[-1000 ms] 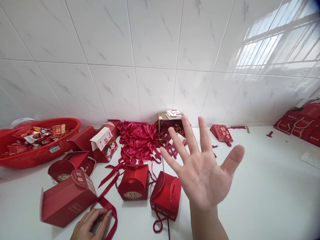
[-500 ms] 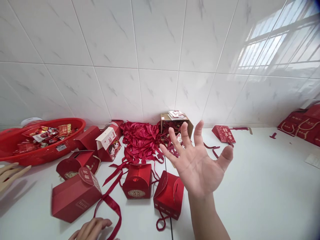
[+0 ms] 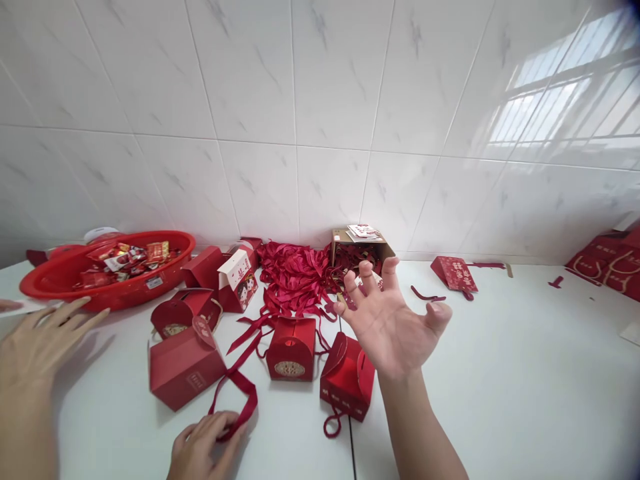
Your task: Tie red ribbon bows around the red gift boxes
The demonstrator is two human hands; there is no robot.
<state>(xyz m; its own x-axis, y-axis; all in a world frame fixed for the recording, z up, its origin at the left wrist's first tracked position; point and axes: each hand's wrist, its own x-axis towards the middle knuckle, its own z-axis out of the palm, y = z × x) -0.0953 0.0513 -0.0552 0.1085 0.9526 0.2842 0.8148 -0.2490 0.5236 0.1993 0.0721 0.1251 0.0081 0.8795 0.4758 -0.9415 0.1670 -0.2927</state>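
My left hand [image 3: 209,437] is low at the bottom of the view, its fingers closed on a dark red ribbon [image 3: 250,393] that loops beside a red gift box [image 3: 185,367]. My right hand [image 3: 395,327] is raised over the table, palm toward me, fingers spread and slightly bent, nothing in it. Behind and left of it stand two red gift boxes: one upright with a gold round label [image 3: 291,350], another with a cord loop [image 3: 347,377]. A heap of red ribbons [image 3: 293,273] lies farther back by the wall.
At far left another person's hand [image 3: 45,340] rests near a red basin [image 3: 120,297] of wrapped sweets. More red boxes [image 3: 237,290] sit beside it. A cardboard box [image 3: 385,250] with cards on top stands by the wall; red gift bags [image 3: 607,260] are at far right.
The view has turned left, bringing more of the other person's arm into sight. My left hand has closed round the ribbon. My right hand's fingers are bent a little more.
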